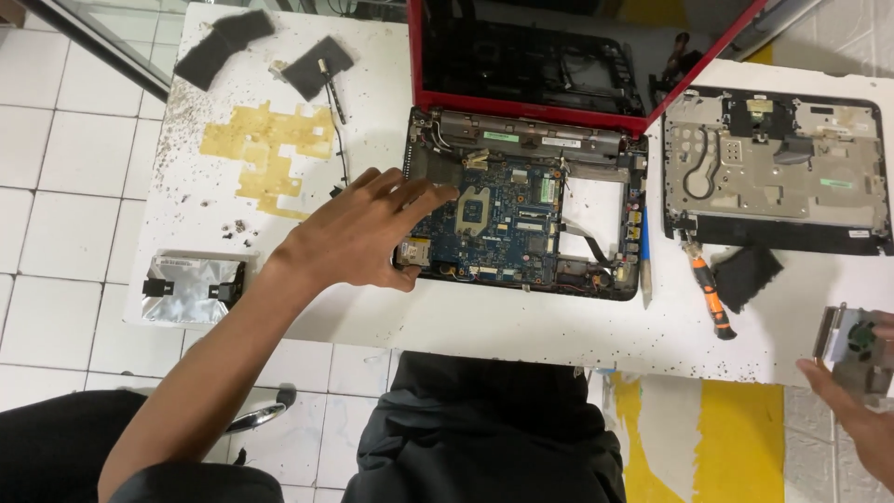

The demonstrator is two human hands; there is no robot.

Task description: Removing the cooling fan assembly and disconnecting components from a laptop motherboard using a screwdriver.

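Left hand [358, 233]: spread open, fingers extended, gripping nothing. Placed over the left edge of the laptop base [526, 219], fingertips reaching the blue mainboard [494, 219] near the bare processor socket [473, 210].

Right hand [861, 410]: at the lower right frame edge, beyond the counter [559, 326] rim, partly cut off. Closed around a cooling fan [852, 349] with metal housing, held at its lower side.

Laptop base: opened, top cover removed, lying at counter centre. Red lid [521, 56] hinged upright behind it, screen frame bare and dark. Empty rectangular bay at the right of the mainboard, white counter visible through it.

Cover plate [773, 168]: grey metal inner face up, lying right of the base, apart from it.

Screwdriver [710, 298]: orange and black handle, lying in front of the cover plate, just beside a black foam pad [750, 275]. Blue pen-like tool [645, 265] lying along the right edge of the base, touching it.

Far left corner: two more dark pads [223, 42] [317, 67], a thin probe [332, 93], a patch of yellow residue [265, 154] on the counter surface.

Near left corner: silver drive [191, 289] in a bracket, overhanging the counter edge.

Small dark specks scattered over the counter, densest along the left side. White tiled floor [56, 186] below, yellow marking at lower right.
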